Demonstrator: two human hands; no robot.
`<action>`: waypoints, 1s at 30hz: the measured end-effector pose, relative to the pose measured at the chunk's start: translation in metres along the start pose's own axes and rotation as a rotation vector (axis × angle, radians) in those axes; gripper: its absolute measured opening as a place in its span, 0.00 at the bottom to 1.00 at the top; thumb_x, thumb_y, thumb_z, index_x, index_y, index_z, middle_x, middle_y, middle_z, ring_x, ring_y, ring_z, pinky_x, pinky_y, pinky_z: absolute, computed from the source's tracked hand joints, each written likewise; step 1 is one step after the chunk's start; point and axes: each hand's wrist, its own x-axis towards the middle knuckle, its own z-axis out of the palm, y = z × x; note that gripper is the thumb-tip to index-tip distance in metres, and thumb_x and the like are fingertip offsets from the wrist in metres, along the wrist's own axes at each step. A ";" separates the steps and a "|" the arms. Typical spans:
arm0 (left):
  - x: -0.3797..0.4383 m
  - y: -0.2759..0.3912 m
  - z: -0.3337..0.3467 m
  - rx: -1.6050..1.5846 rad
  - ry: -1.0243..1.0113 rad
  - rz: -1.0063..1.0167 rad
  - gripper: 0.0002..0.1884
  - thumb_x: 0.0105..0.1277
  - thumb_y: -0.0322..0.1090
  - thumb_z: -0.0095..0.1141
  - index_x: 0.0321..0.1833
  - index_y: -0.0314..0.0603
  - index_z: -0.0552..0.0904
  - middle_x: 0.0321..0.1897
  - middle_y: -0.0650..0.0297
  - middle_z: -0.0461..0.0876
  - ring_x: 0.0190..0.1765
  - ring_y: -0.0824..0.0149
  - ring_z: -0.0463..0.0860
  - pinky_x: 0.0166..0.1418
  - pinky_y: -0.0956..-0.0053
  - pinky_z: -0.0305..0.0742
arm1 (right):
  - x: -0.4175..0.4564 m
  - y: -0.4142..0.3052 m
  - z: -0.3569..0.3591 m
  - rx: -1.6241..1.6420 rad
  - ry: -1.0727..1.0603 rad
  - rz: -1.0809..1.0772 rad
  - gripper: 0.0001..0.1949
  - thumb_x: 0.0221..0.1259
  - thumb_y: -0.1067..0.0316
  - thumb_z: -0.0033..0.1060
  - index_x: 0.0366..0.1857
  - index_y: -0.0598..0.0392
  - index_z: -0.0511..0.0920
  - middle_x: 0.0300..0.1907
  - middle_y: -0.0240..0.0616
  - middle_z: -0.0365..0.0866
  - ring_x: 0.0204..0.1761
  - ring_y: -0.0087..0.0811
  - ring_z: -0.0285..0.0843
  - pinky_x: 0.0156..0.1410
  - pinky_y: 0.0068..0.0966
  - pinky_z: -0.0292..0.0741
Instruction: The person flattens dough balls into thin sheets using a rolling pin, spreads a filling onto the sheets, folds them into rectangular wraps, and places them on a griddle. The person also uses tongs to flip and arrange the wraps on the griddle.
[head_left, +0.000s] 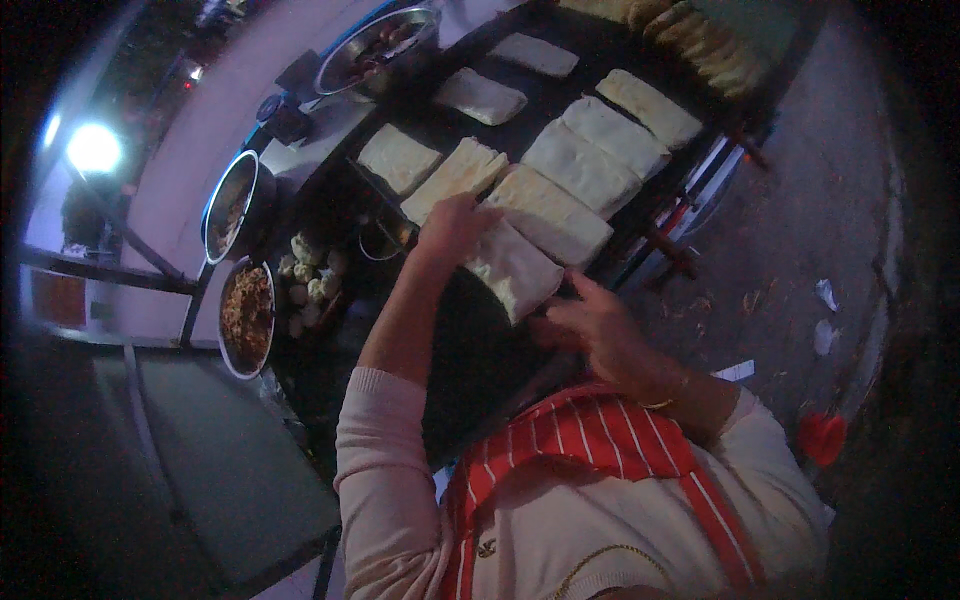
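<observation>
A pale rectangular piece of stuffed dough (514, 266) lies at the near end of a dark flat griddle (480, 322), its near corner sagging. My left hand (456, 229) grips its left end, with the fingertips hidden behind the dough. At the right end, the fingers of my right hand (596, 326) hold the corner. A lightly browned piece (551, 214) sits right beside it, and a folded-looking piece (457, 178) lies just beyond my left hand. Several more pale dough rectangles (581, 169) rest farther up the griddle.
Left of the griddle stand a bowl of brown filling (247, 319), a second metal bowl (231, 210) and a cluster of dough balls (307, 277). A larger bowl (375, 49) and a dark jar (281, 118) are farther back. Overlapping flatbreads (701, 41) line the far end. Metal fittings (675, 255) jut out right.
</observation>
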 end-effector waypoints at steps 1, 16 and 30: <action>-0.001 -0.002 0.001 0.019 0.001 -0.013 0.22 0.60 0.50 0.60 0.39 0.31 0.83 0.32 0.48 0.84 0.37 0.54 0.86 0.42 0.60 0.78 | -0.008 -0.003 -0.001 -0.038 0.008 0.014 0.26 0.59 0.71 0.59 0.62 0.61 0.66 0.51 0.46 0.79 0.48 0.37 0.81 0.53 0.32 0.79; -0.017 0.007 0.024 0.635 0.187 0.356 0.17 0.67 0.39 0.52 0.56 0.41 0.78 0.61 0.60 0.74 0.66 0.56 0.71 0.65 0.57 0.68 | 0.010 -0.005 -0.024 -1.812 -0.229 -0.989 0.19 0.55 0.64 0.65 0.51 0.56 0.78 0.51 0.47 0.81 0.55 0.42 0.78 0.61 0.38 0.73; -0.040 0.034 0.050 0.686 0.098 0.337 0.29 0.72 0.50 0.47 0.71 0.45 0.63 0.73 0.55 0.59 0.77 0.55 0.54 0.71 0.30 0.41 | -0.012 -0.108 -0.117 -1.571 0.471 -0.838 0.15 0.59 0.65 0.63 0.49 0.56 0.80 0.49 0.46 0.81 0.51 0.46 0.79 0.57 0.35 0.75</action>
